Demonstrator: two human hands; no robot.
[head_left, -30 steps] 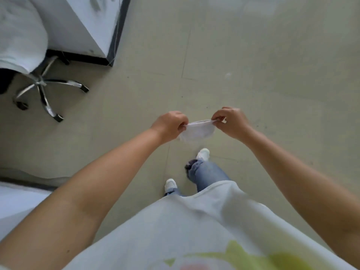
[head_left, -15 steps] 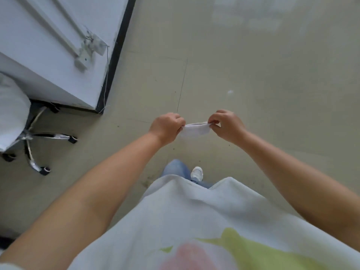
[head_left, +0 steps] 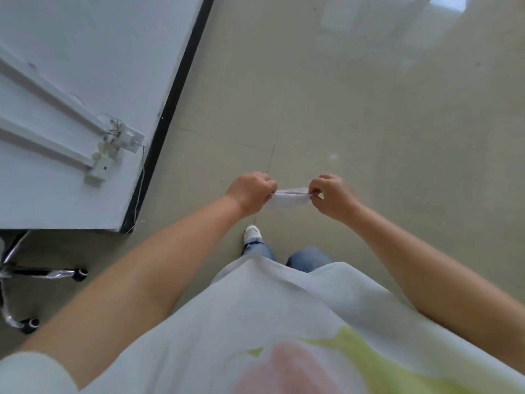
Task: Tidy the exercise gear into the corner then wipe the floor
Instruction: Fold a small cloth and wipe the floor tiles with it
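A small white wipe [head_left: 289, 198] is stretched flat between my two hands at waist height over the beige tiled floor [head_left: 369, 123]. My left hand [head_left: 251, 191] pinches its left end and my right hand [head_left: 331, 196] pinches its right end. Both fists are closed on the wipe. No exercise gear shows in this view.
A white wall panel [head_left: 71, 95] with a black skirting edge [head_left: 170, 106] and a loose socket with wires [head_left: 119, 143] stands at the left. The chrome base of an office chair [head_left: 34, 277] sits at the lower left. My feet [head_left: 252, 233] are on the floor below my hands.
I have walked forward along the wall: the chair has slid down and left in view. The wipe has been pulled from a loose fold into a flatter, narrower strip.
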